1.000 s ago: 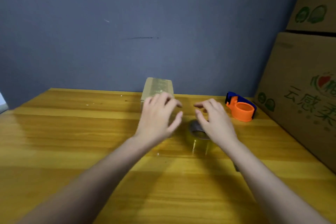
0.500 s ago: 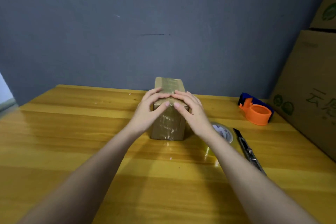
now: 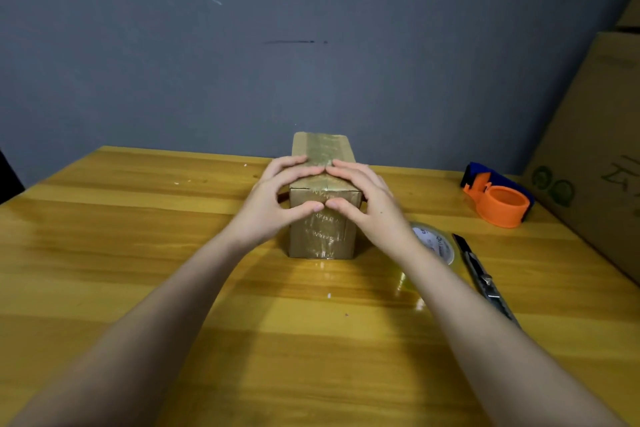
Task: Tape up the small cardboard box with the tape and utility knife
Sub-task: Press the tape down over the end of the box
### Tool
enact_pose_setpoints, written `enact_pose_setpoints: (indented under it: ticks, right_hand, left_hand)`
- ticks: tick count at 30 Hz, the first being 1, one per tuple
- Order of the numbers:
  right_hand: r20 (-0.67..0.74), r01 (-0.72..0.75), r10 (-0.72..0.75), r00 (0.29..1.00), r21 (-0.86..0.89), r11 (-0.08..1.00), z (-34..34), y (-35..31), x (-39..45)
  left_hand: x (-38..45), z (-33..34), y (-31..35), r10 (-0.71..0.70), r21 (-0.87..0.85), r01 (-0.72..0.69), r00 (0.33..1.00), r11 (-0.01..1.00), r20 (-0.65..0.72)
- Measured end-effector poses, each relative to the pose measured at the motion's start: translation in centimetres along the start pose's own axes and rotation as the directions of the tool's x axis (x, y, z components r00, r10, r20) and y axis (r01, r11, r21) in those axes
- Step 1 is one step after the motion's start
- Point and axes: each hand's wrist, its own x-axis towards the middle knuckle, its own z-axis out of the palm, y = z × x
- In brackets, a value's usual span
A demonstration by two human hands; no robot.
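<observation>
A small cardboard box (image 3: pixel 322 236), long and narrow with shiny tape over its top and near end, lies on the wooden table (image 3: pixel 138 253). My left hand (image 3: pixel 277 201) grips its near left corner, fingers on top and thumb on the front face. My right hand (image 3: pixel 367 204) mirrors it on the right corner. The fingertips of both hands nearly meet. A roll of clear tape (image 3: pixel 434 243) lies flat just right of my right wrist, partly hidden by it. A utility knife (image 3: pixel 481 277) lies beside the roll, pointing away from me.
An orange and blue tape dispenser (image 3: pixel 498 199) sits at the back right of the table. Large cardboard cartons (image 3: pixel 595 149) stand along the right edge. A grey wall (image 3: pixel 311 45) rises just behind the table.
Both hands left the tape roll and closed on the near end of the box. The view shifted left, uncovering the tape roll and knife.
</observation>
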Motion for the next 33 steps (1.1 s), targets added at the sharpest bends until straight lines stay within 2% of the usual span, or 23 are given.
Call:
enact_pose_setpoints:
  ticks: [9, 13, 15, 18, 21, 24, 27, 33]
  right_hand:
    - [0.19, 0.07, -0.026, 0.981, -0.229, 0.971, -1.6, -0.1, 0.0]
    - [0.241, 0.086, -0.02, 0.97, -0.266, 0.96, -2.0, -0.1, 0.1]
    - [0.263, 0.044, 0.013, 0.965, -0.21, 0.977, -2.1, -0.1, 0.0]
    - [0.196, -0.032, 0.026, 0.98, 0.028, 0.999, -1.9, -0.3, -0.1]
    - [0.063, -0.058, 0.052, 0.997, 0.096, 0.994, -0.9, -0.5, -0.2]
    - [-0.016, -0.074, 0.076, 0.997, 0.098, 0.992, 0.0, -0.6, -0.2]
    - [-0.036, -0.061, 0.062, 0.997, 0.036, 0.998, 0.2, -0.4, -0.3]
    - [0.056, -0.021, 0.027, 0.998, -0.112, 0.993, -0.8, -0.5, -0.4]
  left_hand:
    - [0.0, -0.7, 0.0, -0.002, 0.023, -0.001, 0.992, 1.0, 0.124]
    - [0.0, -0.7, 0.5, -0.01, 0.083, -0.004, 0.987, 0.997, 0.16]
    - [-0.1, -0.4, 1.0, -0.03, 0.074, 0.022, 0.993, 0.997, 0.117]
    - [-0.1, 0.8, 1.7, -0.073, 0.048, 0.074, 0.997, 0.996, -0.022]
    - [-0.1, 1.4, 1.9, -0.093, 0.075, 0.101, 0.99, 0.992, -0.107]
    - [0.0, 1.5, 1.9, -0.086, 0.092, 0.099, 0.988, 0.991, -0.13]
    - [0.0, 1.4, 1.7, -0.072, 0.121, 0.086, 0.99, 0.989, -0.117]
    - [-0.1, 1.2, 1.3, -0.037, 0.173, 0.05, 0.997, 0.984, -0.075]
